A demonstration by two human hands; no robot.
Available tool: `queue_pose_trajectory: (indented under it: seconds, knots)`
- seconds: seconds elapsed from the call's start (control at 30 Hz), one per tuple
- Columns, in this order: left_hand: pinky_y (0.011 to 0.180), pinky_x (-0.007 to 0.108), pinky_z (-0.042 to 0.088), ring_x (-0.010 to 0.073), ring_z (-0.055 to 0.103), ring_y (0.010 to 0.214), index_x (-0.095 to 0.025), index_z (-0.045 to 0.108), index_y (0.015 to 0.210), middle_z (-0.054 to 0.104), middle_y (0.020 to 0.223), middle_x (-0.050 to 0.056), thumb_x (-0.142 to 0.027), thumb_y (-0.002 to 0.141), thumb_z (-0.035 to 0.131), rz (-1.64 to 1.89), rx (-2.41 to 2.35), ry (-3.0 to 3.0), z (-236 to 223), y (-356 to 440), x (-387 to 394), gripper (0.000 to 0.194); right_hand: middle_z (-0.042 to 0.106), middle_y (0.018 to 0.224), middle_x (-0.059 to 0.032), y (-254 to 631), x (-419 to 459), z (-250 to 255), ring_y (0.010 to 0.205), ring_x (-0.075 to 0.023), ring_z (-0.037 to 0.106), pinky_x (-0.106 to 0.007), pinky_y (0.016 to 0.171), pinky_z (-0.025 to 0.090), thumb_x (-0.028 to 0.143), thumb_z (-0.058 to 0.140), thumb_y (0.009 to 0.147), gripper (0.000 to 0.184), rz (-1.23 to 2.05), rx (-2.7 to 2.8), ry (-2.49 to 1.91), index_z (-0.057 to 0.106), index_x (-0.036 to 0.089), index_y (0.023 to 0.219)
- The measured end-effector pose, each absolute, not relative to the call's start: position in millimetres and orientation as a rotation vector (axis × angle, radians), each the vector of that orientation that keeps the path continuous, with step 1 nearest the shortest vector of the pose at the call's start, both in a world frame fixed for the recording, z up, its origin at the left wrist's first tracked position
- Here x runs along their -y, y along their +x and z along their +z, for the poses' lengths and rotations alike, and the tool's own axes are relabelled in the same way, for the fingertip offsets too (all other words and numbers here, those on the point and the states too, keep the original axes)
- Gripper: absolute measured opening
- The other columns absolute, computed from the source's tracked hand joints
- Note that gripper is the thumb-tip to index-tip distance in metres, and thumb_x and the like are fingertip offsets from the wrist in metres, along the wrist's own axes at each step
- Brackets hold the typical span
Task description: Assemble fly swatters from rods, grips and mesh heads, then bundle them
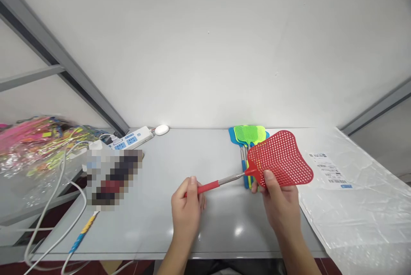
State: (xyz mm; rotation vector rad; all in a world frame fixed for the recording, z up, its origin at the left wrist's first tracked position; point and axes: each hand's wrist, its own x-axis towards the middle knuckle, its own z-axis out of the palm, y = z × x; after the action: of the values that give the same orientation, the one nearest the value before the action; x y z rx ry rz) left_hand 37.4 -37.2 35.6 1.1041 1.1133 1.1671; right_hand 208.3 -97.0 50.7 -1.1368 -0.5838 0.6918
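A red fly swatter (279, 159) with a perforated head is held between my two hands above the table. My left hand (188, 202) is closed around its red handle, thumb on top. My right hand (279, 200) pinches the lower edge of the swatter head near the neck, with the thumb on the mesh and fingers underneath. Between them a short silver metal shaft shows. Behind the red head, several blue, green and yellow fly swatters (248, 134) lie stacked on the table, heads toward the wall; the red head partly covers them.
On the grey table (154, 232), a power strip (131, 140), a white oval device (161, 129) and a blurred-out object (117, 178) lie left. White cables (61, 189) hang there, beside plastic-wrapped colourful items (41, 146). White plastic packaging (359, 206) with a label covers the right side.
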Motion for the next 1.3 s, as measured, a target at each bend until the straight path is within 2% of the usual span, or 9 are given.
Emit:
queue_pose_trajectory:
  seconds: [0.23,0.43,0.63,0.7,0.8,0.87,0.97,1.13,1.3]
  knots:
    - [0.054,0.024,0.029,0.0109,0.037,0.057,-0.019,0.047,0.067,0.039,0.060,-0.004,-0.051,0.095,0.044,0.690,-1.004,1.716,48.7,30.4,36.6,0.043,0.048,0.059,0.0039,238.6,87.9,60.9,0.056,-0.0117,0.050,-0.026,0.054,0.041,0.042,0.064,0.087,0.034,0.665,0.566,-1.207,0.053,0.019,0.065]
    - [0.056,0.025,0.027,0.0116,0.041,0.060,-0.021,0.043,0.074,0.049,0.068,-0.005,-0.044,0.098,0.039,0.293,-0.820,1.946,72.1,55.7,44.0,0.033,0.049,0.060,0.0030,256.3,98.0,52.1,0.058,-0.0124,0.050,-0.026,0.057,0.040,0.047,0.059,0.090,0.037,0.552,0.574,-1.320,0.051,0.020,0.067]
    - [0.056,0.024,0.029,0.0108,0.042,0.060,-0.020,0.036,0.065,0.045,0.064,-0.005,-0.038,0.097,0.036,0.309,-0.690,2.010,72.2,96.3,38.4,0.038,0.048,0.062,0.0033,269.7,96.5,52.0,0.062,-0.0141,0.052,-0.027,0.062,0.043,0.049,0.052,0.093,0.035,0.601,0.848,-1.422,0.054,0.021,0.072]
    - [0.056,0.024,0.030,0.0110,0.046,0.061,-0.020,0.038,0.063,0.049,0.065,-0.004,-0.039,0.098,0.033,0.365,-0.743,2.081,69.5,112.8,30.0,0.040,0.053,0.068,0.0020,272.0,93.9,51.4,0.067,-0.0153,0.055,-0.028,0.065,0.045,0.050,0.049,0.094,0.031,0.620,0.939,-1.473,0.062,0.021,0.090]
    - [0.053,0.025,0.031,0.0120,0.050,0.057,-0.020,0.045,0.062,0.054,0.061,-0.002,-0.040,0.099,0.025,0.384,-0.926,2.254,66.9,138.9,14.5,0.047,0.065,0.088,-0.0033,275.8,91.4,42.6,0.079,-0.0181,0.060,-0.029,0.071,0.048,0.051,0.049,0.092,0.041,0.538,0.950,-1.628,0.060,0.021,0.118]
    - [0.054,0.027,0.031,0.0138,0.052,0.055,-0.020,0.050,0.060,0.056,0.058,-0.001,-0.040,0.099,0.024,0.361,-1.002,2.342,66.0,155.9,4.9,0.050,0.067,0.094,-0.0064,279.8,90.3,32.4,0.083,-0.0201,0.061,-0.031,0.073,0.049,0.051,0.050,0.091,0.042,0.429,0.945,-1.728,0.061,0.019,0.116]
    - [0.060,0.029,0.034,0.0175,0.056,0.058,-0.020,0.055,0.058,0.060,0.058,0.003,-0.037,0.096,0.030,0.335,-1.067,2.417,63.2,178.0,-5.6,0.049,0.069,0.088,-0.0076,287.0,88.6,16.9,0.079,-0.0213,0.062,-0.032,0.071,0.048,0.051,0.049,0.091,0.041,0.336,0.989,-1.819,0.064,0.017,0.108]
    - [0.071,0.036,0.038,0.0228,0.062,0.064,-0.018,0.058,0.054,0.065,0.060,0.008,-0.031,0.092,0.035,0.270,-1.173,2.516,51.1,199.0,-14.1,0.046,0.068,0.084,-0.0060,293.8,86.6,3.3,0.074,-0.0206,0.061,-0.032,0.067,0.045,0.052,0.045,0.093,0.038,0.308,1.025,-1.922,0.065,0.020,0.100]
    - [0.077,0.039,0.039,0.0242,0.063,0.069,-0.018,0.061,0.057,0.066,0.065,0.009,-0.034,0.092,0.038,0.224,-1.169,2.561,41.3,201.9,-17.9,0.045,0.067,0.087,-0.0074,292.1,85.0,2.0,0.078,-0.0225,0.061,-0.033,0.068,0.044,0.052,0.041,0.094,0.040,0.331,1.037,-2.002,0.063,0.020,0.100]
